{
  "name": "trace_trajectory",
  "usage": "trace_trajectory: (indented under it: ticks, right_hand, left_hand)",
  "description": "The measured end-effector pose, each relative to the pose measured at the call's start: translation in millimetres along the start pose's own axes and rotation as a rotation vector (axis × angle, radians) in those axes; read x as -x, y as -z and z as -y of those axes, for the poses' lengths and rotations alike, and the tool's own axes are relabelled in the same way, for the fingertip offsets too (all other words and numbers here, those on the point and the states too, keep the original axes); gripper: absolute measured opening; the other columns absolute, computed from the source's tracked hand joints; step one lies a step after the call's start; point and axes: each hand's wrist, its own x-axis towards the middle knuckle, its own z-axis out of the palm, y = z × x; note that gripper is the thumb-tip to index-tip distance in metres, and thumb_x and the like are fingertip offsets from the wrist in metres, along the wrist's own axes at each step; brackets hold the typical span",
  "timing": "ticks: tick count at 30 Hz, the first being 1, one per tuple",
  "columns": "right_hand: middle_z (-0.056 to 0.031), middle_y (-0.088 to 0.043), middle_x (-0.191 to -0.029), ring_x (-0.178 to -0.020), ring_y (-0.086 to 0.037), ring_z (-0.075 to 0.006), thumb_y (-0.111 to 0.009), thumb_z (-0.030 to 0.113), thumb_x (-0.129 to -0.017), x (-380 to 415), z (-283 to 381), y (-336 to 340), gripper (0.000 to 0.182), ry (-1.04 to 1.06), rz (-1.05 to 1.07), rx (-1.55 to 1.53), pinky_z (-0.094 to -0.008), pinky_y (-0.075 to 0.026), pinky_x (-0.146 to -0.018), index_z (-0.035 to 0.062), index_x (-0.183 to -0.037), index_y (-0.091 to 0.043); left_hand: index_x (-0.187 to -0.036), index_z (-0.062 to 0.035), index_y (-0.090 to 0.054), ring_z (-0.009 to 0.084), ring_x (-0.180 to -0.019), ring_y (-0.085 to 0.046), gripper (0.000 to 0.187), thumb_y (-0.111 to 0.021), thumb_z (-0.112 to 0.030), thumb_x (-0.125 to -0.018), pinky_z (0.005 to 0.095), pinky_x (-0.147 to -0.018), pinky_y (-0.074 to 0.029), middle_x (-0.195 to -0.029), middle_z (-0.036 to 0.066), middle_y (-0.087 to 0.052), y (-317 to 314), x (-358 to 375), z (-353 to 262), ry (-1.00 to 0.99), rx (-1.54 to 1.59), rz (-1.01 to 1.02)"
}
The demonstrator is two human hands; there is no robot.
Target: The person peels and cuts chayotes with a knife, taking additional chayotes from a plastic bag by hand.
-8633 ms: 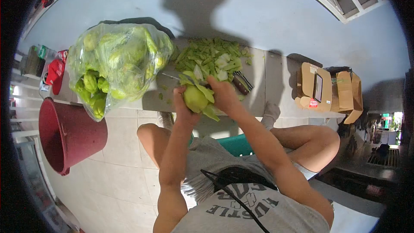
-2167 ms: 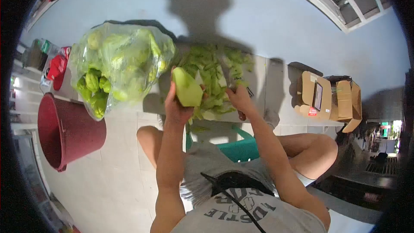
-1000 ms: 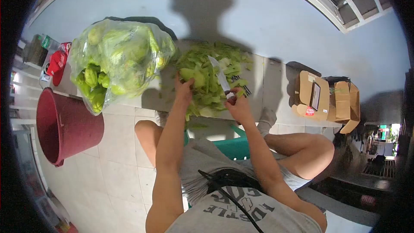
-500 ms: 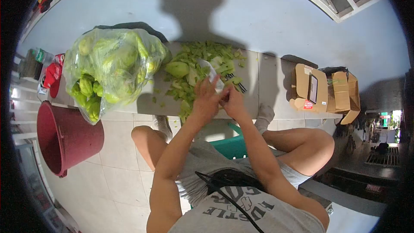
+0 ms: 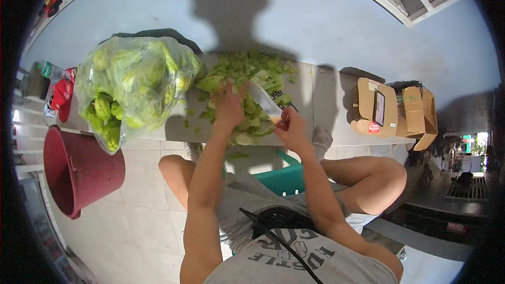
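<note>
A pile of pale green peelings and cut pieces [image 5: 252, 66] covers the ledge in front of me. My left hand [image 5: 229, 106] reaches into it with fingers spread, right beside a pale green chayote [image 5: 209, 83]. In my right hand [image 5: 292, 129] is the handle of a broad-bladed knife [image 5: 264, 99], its blade slanting up and left over the pile. Partly under the peelings, by the blade, lies a dark striped item [image 5: 290, 104]. Below the hands, between my legs, stands a green plastic basket [image 5: 283, 179].
A clear plastic bag [image 5: 142, 79] full of chayotes sits on the ledge [image 5: 176, 126] at left. A dark red bucket [image 5: 100, 173] stands on the floor below it. Opened cardboard boxes [image 5: 386, 110] lie at the right. A wall [image 5: 315, 26] runs behind the ledge.
My hands were close together over the pile and have moved apart. The left went left toward the chayote; the right shifted slightly right and down with the knife.
</note>
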Motion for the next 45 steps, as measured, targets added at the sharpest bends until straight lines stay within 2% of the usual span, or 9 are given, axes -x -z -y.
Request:
trace_trajectory:
  ticks: [8, 18, 24, 27, 32, 35, 41, 43, 45]
  right_hand:
    - [-0.0111, -0.063, -0.081, -0.076, -0.063, -0.0196, -0.067, 0.008, -0.081, 3.6, 35.0, 45.2, 0.03, 0.028, -0.207, -0.109, -0.0332, -0.05, -0.07, 0.0039, -0.104, -0.048]
    - [-0.0117, -0.061, -0.087, -0.072, -0.058, -0.0183, -0.06, 0.019, -0.091, 1.6, -3.4, -4.0, 0.034, -0.086, -0.018, -0.211, -0.033, -0.045, -0.063, 0.0042, -0.117, -0.044]
    - [-0.0036, -0.055, -0.077, -0.058, -0.048, -0.0083, -0.062, 0.017, -0.091, 2.4, 3.1, -10.4, 0.036, -0.064, 0.109, -0.298, -0.0256, -0.039, -0.048, 0.0057, -0.119, -0.042]
    - [-0.0032, -0.055, -0.077, -0.057, -0.047, -0.0081, -0.062, 0.015, -0.091, 5.3, -6.0, -20.7, 0.036, -0.108, 0.142, -0.382, -0.0249, -0.038, -0.048, 0.0076, -0.12, -0.042]
    - [-0.0028, -0.054, -0.077, -0.057, -0.046, -0.0075, -0.061, 0.013, -0.092, 4.7, -1.3, -20.6, 0.034, -0.118, 0.154, -0.401, -0.0241, -0.037, -0.046, 0.0109, -0.12, -0.042]
    - [-0.0031, -0.055, -0.077, -0.056, -0.046, -0.0076, -0.061, 0.013, -0.092, 5.8, 12.4, -14.5, 0.035, -0.144, 0.186, -0.422, -0.0243, -0.037, -0.046, 0.0087, -0.121, -0.042]
    - [-0.0056, -0.056, -0.077, -0.057, -0.048, -0.0089, -0.053, 0.012, -0.094, 21.0, 6.2, -29.8, 0.031, -0.091, 0.213, -0.344, -0.0266, -0.039, -0.048, 0.0046, -0.122, -0.042]
    - [-0.0213, -0.062, -0.082, -0.067, -0.062, -0.0369, -0.051, 0.016, -0.092, 25.8, 11.4, -46.4, 0.034, 0.13, 0.073, -0.103, -0.0448, -0.048, -0.059, 0.0011, -0.121, -0.044]
    - [-0.0244, -0.062, -0.085, -0.073, -0.061, -0.042, -0.05, 0.015, -0.092, 29.6, 17.0, -55.9, 0.033, 0.229, 0.05, -0.045, -0.0487, -0.048, -0.063, 0.0007, -0.121, -0.044]
  left_hand:
    - [-0.147, -0.0145, -0.031, 0.0409, -0.138, -0.023, 0.073, -0.065, -0.015, -0.082, 0.0628, -0.107, -0.027, -0.148, 0.019, -0.029, 7.4, -38.0, 52.0, 0.327, 0.143, 0.05]
    - [-0.143, -0.0123, -0.036, 0.0336, -0.133, -0.036, 0.08, -0.075, -0.018, -0.074, 0.0577, -0.104, -0.037, -0.143, 0.014, -0.039, -30.9, -67.1, 108.4, 0.114, -0.024, 0.264]
    - [-0.134, -0.0068, -0.046, 0.0335, -0.123, -0.048, 0.067, -0.073, -0.032, -0.078, 0.0563, -0.1, -0.041, -0.126, 0.016, -0.054, -75.0, -73.1, 140.1, 0.329, 0.585, 0.19]
    - [-0.129, -0.0029, -0.048, 0.033, -0.116, -0.053, 0.06, -0.07, -0.034, -0.082, 0.0543, -0.1, -0.041, -0.122, 0.016, -0.056, -80.3, -58.4, 143.9, 0.783, 1.562, 0.178]
    - [-0.127, 0.0005, -0.049, 0.0371, -0.107, -0.057, 0.057, -0.047, -0.045, -0.093, 0.0509, -0.096, -0.046, -0.119, 0.02, -0.057, 13.7, -9.5, 91.5, 0.293, 2.569, -0.239]
    - [-0.128, 0.0004, -0.049, 0.0377, -0.107, -0.057, 0.057, -0.039, -0.046, -0.095, 0.0487, -0.095, -0.047, -0.122, 0.021, -0.056, 23.3, 3.9, 84.8, 0.504, 2.599, 0.193]
    - [-0.118, 0.0002, -0.052, 0.0278, -0.091, -0.064, 0.05, -0.05, -0.042, -0.092, 0.0434, -0.079, -0.055, -0.103, 0.015, -0.063, -8.6, 1.2, 76.0, 0.426, 2.472, 0.135]
    - [-0.113, -0.001, -0.054, 0.0254, -0.086, -0.064, 0.045, -0.053, -0.04, -0.092, 0.0424, -0.075, -0.056, -0.097, 0.013, -0.064, -1.4, -1.4, 58.0, 0.499, 2.475, 0.06]
    - [-0.103, -0.0037, -0.054, 0.0246, -0.082, -0.063, 0.035, -0.057, -0.037, -0.091, 0.0427, -0.074, -0.055, -0.091, 0.01, -0.062, -0.7, -2.6, 46.5, 0.649, 2.624, 0.063]
